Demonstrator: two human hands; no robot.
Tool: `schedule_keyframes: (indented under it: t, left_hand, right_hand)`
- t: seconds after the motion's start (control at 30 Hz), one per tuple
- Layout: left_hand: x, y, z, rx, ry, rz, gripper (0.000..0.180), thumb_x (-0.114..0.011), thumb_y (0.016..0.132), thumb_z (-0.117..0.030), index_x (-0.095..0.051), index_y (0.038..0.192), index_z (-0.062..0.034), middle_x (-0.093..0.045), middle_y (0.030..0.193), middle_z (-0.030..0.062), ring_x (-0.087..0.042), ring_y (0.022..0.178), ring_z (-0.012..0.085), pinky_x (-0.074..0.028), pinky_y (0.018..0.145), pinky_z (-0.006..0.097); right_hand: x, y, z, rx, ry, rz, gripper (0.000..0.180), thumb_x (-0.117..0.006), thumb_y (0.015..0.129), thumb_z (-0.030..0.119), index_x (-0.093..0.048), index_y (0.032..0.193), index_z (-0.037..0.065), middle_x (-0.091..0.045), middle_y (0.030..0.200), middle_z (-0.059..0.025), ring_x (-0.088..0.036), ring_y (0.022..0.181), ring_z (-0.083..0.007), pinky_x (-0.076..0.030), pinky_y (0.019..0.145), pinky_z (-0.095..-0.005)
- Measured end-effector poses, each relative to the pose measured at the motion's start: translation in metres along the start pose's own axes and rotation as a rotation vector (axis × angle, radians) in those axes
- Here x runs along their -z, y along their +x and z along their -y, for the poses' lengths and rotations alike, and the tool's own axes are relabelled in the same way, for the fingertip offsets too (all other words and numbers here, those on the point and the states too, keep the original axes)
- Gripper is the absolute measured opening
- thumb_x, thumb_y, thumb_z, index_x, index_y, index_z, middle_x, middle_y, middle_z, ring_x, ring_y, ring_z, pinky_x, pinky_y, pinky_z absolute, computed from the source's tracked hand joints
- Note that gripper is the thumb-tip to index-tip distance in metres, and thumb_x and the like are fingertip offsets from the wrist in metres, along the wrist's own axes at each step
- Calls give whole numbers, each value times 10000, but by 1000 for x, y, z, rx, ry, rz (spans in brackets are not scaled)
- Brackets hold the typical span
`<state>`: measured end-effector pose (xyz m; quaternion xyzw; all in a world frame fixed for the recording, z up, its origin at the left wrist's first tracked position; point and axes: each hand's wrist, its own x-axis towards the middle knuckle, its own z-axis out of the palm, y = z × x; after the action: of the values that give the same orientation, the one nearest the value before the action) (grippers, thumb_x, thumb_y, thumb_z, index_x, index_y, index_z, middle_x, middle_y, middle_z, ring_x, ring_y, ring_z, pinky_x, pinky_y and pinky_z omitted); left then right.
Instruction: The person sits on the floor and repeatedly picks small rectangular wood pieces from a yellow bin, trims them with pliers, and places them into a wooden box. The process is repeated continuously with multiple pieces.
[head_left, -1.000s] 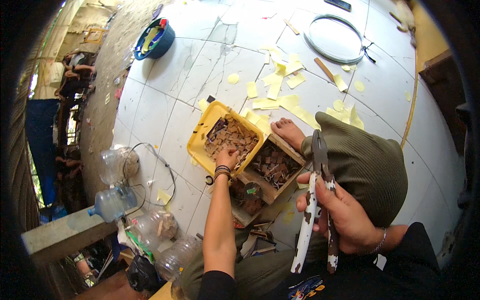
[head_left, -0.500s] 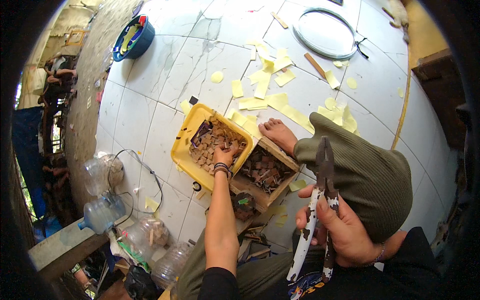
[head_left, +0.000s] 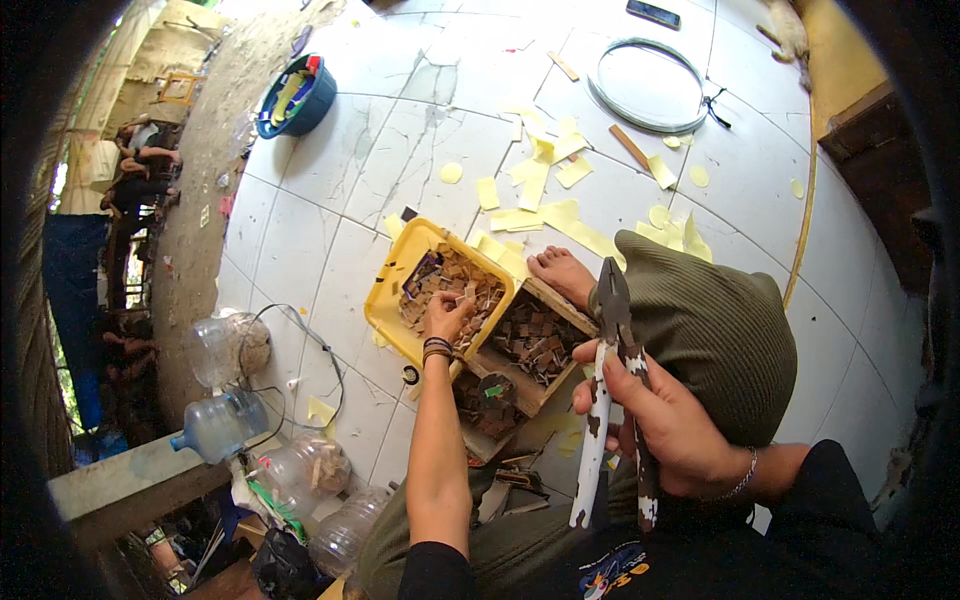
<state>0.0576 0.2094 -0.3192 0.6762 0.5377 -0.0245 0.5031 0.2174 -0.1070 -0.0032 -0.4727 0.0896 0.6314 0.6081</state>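
My left hand (head_left: 449,317) is in the yellow tub (head_left: 383,330), just above a heap of small brown square pieces (head_left: 452,273). Its thumb and fingers pinch what looks like one of these pieces at the fingertips. On the right, my right hand (head_left: 680,425) grips a pair of pliers (head_left: 617,300) by its handles, whose white coating is chipped. The pliers point upward, with the jaws looking shut and nothing seen in them. Beside the tub, a wooden box (head_left: 552,383) with compartments holds darker square pieces (head_left: 540,338).
Yellow paper scraps (head_left: 537,170) litter the white tiles. Farther off lie a wire coil (head_left: 598,92) and a phone (head_left: 653,13). A blue bucket (head_left: 318,105) stands far left. Clear plastic bottles (head_left: 222,425) and a dark cable (head_left: 338,372) are near left. My bare foot (head_left: 563,276) rests beside the box.
My left hand has lifted its fingertips from among the pieces and now pinches above them. The pliers in my right hand have shifted slightly left, and the whole view has swung a little.
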Motion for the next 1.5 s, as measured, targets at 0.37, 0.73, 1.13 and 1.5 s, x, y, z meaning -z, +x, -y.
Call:
schedule_keyframes:
  t: [0.37, 0.73, 1.13, 1.5]
  left_hand:
    - [92, -71, -38, -99, -35, -121, 250, -774, 934, -107, -721, 1145, 15, -783, 994, 107, -756, 867, 164, -620, 793, 298]
    - [117, -279, -199, -585, -427, -5, 407, -766, 949, -44, -632, 1319, 61, -722, 1192, 149, -726, 1109, 225, -591, 978, 307]
    - [46, -371, -173, -706, -800, -62, 379, -727, 973, 4, -636, 1341, 24, -719, 1284, 128, -681, 1141, 139, -560, 985, 285]
    - [47, -383, -169, -714, -792, -86, 342, -727, 969, 17, -666, 1305, 33, -742, 1141, 84, -677, 1046, 105, -560, 923, 261]
  right_hand:
    - [3, 1, -15, 77, -97, 66, 393, -487, 1124, 431, -552, 1387, 145, -682, 998, 40, -601, 868, -50, -500, 781, -281]
    - [2, 5, -41, 670, -691, 248, 396, -626, 1072, 223, -521, 1414, 53, -727, 1099, -103, -705, 976, -210, -568, 865, -356]
    - [-4, 2, -45, 1218, -1346, 48, 751, -662, 774, -136, -541, 1473, 110, -655, 1227, -186, -664, 1109, -420, -552, 935, -476]
    - [1, 16, -51, 1315, -1351, 88, 818, -656, 735, -139, -532, 1497, 131, -631, 1233, -152, -647, 1088, -383, -539, 948, -474]
